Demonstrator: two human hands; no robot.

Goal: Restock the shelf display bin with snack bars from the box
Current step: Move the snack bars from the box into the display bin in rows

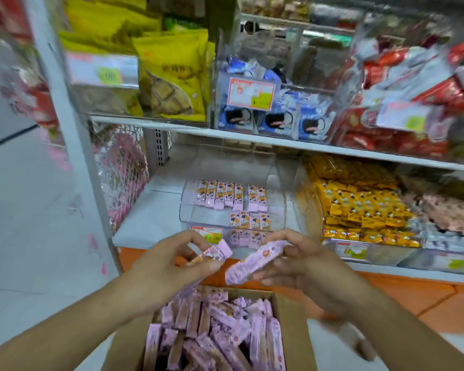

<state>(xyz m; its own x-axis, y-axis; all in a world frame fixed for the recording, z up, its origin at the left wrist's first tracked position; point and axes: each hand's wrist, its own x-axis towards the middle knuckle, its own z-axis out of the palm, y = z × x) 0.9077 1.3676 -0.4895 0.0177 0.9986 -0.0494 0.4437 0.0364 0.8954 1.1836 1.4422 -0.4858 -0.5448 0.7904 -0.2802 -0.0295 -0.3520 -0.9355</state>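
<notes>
Both hands above box, open, full of pink bars. Left hand: fingers pinch bar. Right hand: thumb + fingers hold 2nd bar, tilted, upper end at 1 o'clock. Clear bin on shelf at 12 o'clock from hands, partly stocked w/ same bars.
</notes>
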